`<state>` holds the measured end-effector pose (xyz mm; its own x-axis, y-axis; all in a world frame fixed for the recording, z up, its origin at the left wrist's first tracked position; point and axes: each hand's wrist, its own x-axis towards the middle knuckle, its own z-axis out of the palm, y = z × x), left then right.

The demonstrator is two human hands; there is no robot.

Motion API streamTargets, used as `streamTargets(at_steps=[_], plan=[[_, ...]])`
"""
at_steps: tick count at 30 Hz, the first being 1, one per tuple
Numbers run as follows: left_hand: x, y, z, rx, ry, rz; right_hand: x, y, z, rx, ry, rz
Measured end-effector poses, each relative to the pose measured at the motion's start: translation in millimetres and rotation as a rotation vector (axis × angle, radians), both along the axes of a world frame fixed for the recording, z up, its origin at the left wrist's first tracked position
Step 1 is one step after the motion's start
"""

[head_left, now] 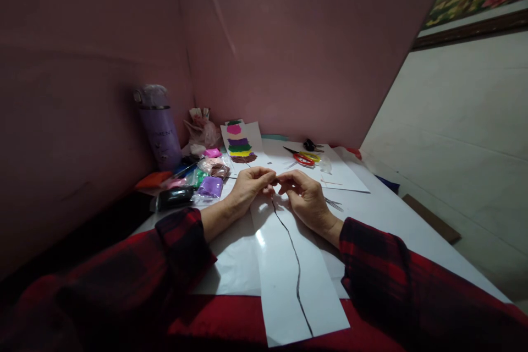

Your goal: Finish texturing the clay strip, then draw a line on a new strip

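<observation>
My left hand and my right hand meet fingertip to fingertip above a long white strip of paper. Between the fingertips they pinch something small and dark; it is too small to make out. A thin wavy black line runs down the strip from just under my fingers toward me. Both sleeves are red and black plaid.
Packets of coloured clay lie at the left, next to a purple tumbler. A card with coloured smears leans on the pink wall. Scissors with red and yellow handles rest on white sheets behind my hands. The white table drops off at the right.
</observation>
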<state>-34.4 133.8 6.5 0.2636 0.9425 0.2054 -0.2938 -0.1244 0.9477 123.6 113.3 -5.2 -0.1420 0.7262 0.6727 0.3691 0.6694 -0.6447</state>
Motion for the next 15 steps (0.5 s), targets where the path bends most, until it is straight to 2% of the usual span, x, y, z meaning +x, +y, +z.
streamTargets(at_steps=[4,9,15], plan=[[0.4,-1.2,1.5,0.02,0.039,0.001,1.1,-0.4,-0.4,-0.041,0.003,-0.029],[0.4,-2.2,2.3,-0.025,-0.012,-0.044,2.5,2.3,-1.3,-0.003,-0.038,-0.124],[-0.2,-1.4,0.4,-0.049,-0.04,-0.069,1.7,4.1,-4.9,0.056,-0.048,0.015]])
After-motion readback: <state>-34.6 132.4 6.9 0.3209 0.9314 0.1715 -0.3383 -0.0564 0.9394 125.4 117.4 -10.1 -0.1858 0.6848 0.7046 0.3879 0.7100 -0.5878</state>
